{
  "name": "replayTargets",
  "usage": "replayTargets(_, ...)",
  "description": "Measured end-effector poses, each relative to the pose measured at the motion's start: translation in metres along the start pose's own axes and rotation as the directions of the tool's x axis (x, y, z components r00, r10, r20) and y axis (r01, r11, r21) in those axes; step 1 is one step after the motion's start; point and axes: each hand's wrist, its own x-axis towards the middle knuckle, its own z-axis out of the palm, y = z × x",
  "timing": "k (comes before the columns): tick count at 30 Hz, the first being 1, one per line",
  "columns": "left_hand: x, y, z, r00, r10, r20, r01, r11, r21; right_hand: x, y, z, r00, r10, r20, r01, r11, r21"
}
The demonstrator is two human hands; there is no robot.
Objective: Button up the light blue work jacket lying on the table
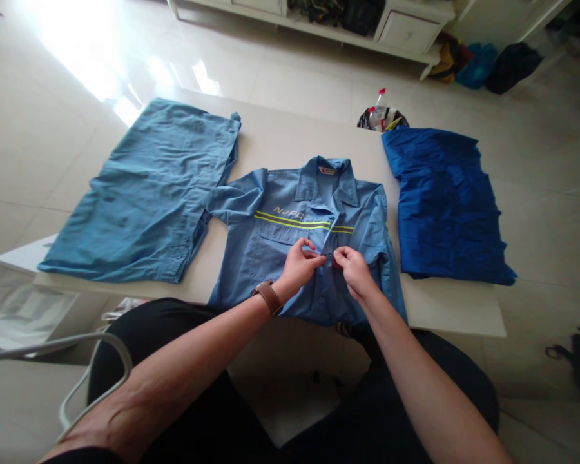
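A light blue work shirt [280, 258] with yellow-green stripes lies front up on the table, its collar pointing away from me and its lower hem over the near edge. My left hand [302, 261], with a brown watch strap at the wrist, is closed in a pinch at the front placket below the stripes. Just to its right, my right hand [350, 265] pinches the other side of the placket. The two sets of fingertips are nearly touching. Any button between them is too small to make out.
A folded lighter blue garment [149, 187] covers the white table's [454, 316] left end. At the right lies a folded dark blue garment [447, 203]. Beyond the far edge stands a bag with plastic bottles [377, 116]. A white cabinet [408, 31] is farther back.
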Motion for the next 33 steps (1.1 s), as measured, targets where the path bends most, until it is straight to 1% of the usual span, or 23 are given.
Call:
replayTargets(2,0.001,-0.002,-0.001,0.999,0.04,0.002,-0.04,0.998,0.04,0.0,-0.001,0.0,1.0,-0.011,0.005,0.011,1.0,0.005)
replayTargets(5,0.001,-0.004,-0.001,0.996,0.087,0.008,-0.088,0.995,0.051,-0.002,-0.008,-0.003,0.998,-0.067,-0.008,0.066,0.993,-0.101)
replayTargets(10,0.001,-0.005,-0.002,0.994,0.107,0.017,-0.107,0.994,0.032,-0.007,-0.021,-0.008,0.994,-0.11,0.007,0.108,0.964,-0.242)
replayTargets(14,0.0,0.002,-0.003,0.994,0.091,0.053,-0.094,0.994,0.056,-0.008,-0.024,-0.008,0.992,-0.127,0.009,0.125,0.961,-0.247)
replayTargets(17,0.0,0.006,-0.005,0.996,0.068,0.049,-0.073,0.99,0.123,-0.009,-0.023,-0.007,0.988,-0.154,0.026,0.156,0.956,-0.25)
replayTargets(20,0.002,0.003,-0.006,0.999,0.024,0.033,-0.031,0.975,0.22,-0.01,-0.02,-0.004,0.982,-0.185,0.046,0.19,0.943,-0.272)
replayTargets(23,0.005,-0.002,-0.008,0.999,0.0,0.051,-0.015,0.961,0.277,-0.012,-0.019,-0.001,0.971,-0.231,0.053,0.236,0.919,-0.316)
replayTargets(26,0.006,-0.004,-0.01,0.998,0.016,0.066,-0.034,0.959,0.283,-0.013,-0.021,0.0,0.96,-0.27,0.071,0.278,0.898,-0.342)
replayTargets(30,0.003,-0.002,-0.009,0.996,0.055,0.071,-0.072,0.96,0.27,-0.014,-0.026,-0.004,0.949,-0.292,0.117,0.315,0.875,-0.368)
replayTargets(33,0.0,0.001,-0.007,0.995,0.067,0.07,-0.082,0.968,0.239,-0.013,-0.025,-0.006,0.943,-0.3,0.145,0.333,0.865,-0.375)
